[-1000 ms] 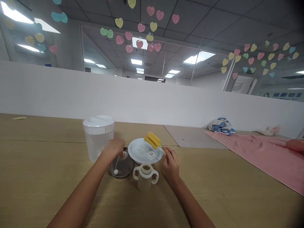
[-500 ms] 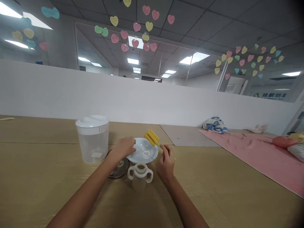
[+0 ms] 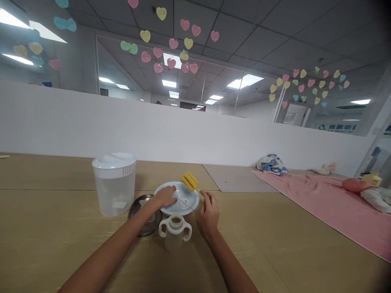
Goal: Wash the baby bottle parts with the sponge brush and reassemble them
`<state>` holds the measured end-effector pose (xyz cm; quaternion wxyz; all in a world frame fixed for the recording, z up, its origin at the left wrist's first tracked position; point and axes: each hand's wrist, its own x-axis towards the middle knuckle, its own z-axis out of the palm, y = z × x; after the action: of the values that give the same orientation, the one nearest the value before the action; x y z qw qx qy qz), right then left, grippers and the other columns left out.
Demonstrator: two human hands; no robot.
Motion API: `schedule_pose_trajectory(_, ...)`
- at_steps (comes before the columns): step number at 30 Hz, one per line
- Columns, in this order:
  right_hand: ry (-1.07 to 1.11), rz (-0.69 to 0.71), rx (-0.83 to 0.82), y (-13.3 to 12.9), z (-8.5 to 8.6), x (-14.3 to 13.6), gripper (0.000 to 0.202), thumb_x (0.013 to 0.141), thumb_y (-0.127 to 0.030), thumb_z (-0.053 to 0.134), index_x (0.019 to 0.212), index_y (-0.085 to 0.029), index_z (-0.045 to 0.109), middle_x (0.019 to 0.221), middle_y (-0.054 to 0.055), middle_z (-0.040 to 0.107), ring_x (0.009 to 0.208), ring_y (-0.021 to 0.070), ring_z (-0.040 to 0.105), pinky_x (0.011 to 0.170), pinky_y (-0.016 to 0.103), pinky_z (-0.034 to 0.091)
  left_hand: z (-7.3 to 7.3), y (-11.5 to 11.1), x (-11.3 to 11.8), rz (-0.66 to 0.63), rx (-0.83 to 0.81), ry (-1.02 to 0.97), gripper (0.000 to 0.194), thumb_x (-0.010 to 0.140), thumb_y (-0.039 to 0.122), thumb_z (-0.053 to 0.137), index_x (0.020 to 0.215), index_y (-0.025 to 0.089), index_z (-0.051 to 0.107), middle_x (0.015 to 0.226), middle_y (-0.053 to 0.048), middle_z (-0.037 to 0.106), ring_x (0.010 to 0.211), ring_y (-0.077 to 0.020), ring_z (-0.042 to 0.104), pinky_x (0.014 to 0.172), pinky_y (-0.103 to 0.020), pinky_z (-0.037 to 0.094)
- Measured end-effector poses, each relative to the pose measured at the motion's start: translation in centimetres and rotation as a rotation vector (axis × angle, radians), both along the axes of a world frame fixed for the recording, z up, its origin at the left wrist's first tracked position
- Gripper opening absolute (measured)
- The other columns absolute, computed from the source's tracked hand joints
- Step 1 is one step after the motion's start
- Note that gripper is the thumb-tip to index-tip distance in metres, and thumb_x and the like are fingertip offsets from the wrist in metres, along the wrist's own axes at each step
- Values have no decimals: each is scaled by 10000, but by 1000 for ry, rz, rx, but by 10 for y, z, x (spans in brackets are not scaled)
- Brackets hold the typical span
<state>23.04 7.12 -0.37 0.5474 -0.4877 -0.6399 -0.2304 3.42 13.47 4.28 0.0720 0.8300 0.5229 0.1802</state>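
Yellow, grooved sponge [image 3: 190, 181] tops the brush [image 3: 198, 190] clamped in the right hand [image 3: 210, 210] — whether the left hand [image 3: 165, 196] grips anything is unclear.

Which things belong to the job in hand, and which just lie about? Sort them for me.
Likely in use:
yellow sponge brush, in the right hand
white plate, below the left hand
two-handled bottle
metal dish
perhaps the lidded tub, standing close by

Apparently just lying about:
pink cloth
blue-and-white bundle
red item at far right
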Motion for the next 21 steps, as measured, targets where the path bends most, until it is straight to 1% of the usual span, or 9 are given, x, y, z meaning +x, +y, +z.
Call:
schedule_pose_trajectory(3,-17,-6,-18,0,0,1,448,754,-24,334,1085,-169,599,979,89,591,907,194,531,775,317,433,0,0,-2,-37,-17,20,380,799,233,599,1156,122,534,1180,-133,560,1066,-231,546,947,-382,424)
schedule_pose_trajectory(5,-22,-8,-30,0,0,2,449,753,-24,335,1086,-169,599,977,89,590,907,193,527,781,317,429,0,0,-3,-58,-25,20,417,761,197,619,1156,88,539,1199,-158,550,1085,-243,537,970,-352,404)
schedule_pose_trajectory(7,-18,-21,-35,1,-1,4,448,753,-24,333,1082,-170,600,970,88,590,901,192,525,780,317,426,0,-1,-2,-70,-26,11,385,782,224,608,1139,94,546,1199,-144,551,1088,-239,534,969,-381,403)
schedule_pose_trajectory(10,-6,-58,-40,3,-2,6,439,754,-26,328,1058,-166,612,946,87,595,882,194,526,770,317,424,1,-4,-1,-67,-11,-18,308,855,307,539,1122,152,545,1211,-96,540,1099,-225,517,952,-448,402)
schedule_pose_trajectory(12,4,-78,-53,5,-3,7,433,756,-26,326,1046,-162,618,940,87,597,876,194,528,768,317,421,3,-6,-1,-60,-4,-38,292,871,294,503,1114,138,546,1196,-103,542,1099,-223,515,962,-434,391)
schedule_pose_trajectory(15,-5,-97,-79,8,-6,7,435,754,-23,327,1037,-168,625,937,81,601,862,191,529,762,312,414,7,-10,-2,-39,7,-74,320,876,233,422,1137,84,530,1173,-143,543,1102,-228,512,981,-368,373)
schedule_pose_trajectory(17,-25,-107,-93,9,-7,7,442,746,-18,330,1029,-176,630,927,76,603,845,188,529,747,304,408,8,-11,-3,-27,9,-90,338,884,231,379,1159,92,518,1179,-145,535,1102,-231,510,978,-359,372)
schedule_pose_trajectory(21,-35,-111,-79,9,-6,7,437,729,-11,340,1000,-180,637,901,72,604,825,188,526,733,301,401,5,-10,-1,-60,-56,-78,280,848,273,518,1074,119,576,1112,-119,579,1035,-235,547,943,-409,403)
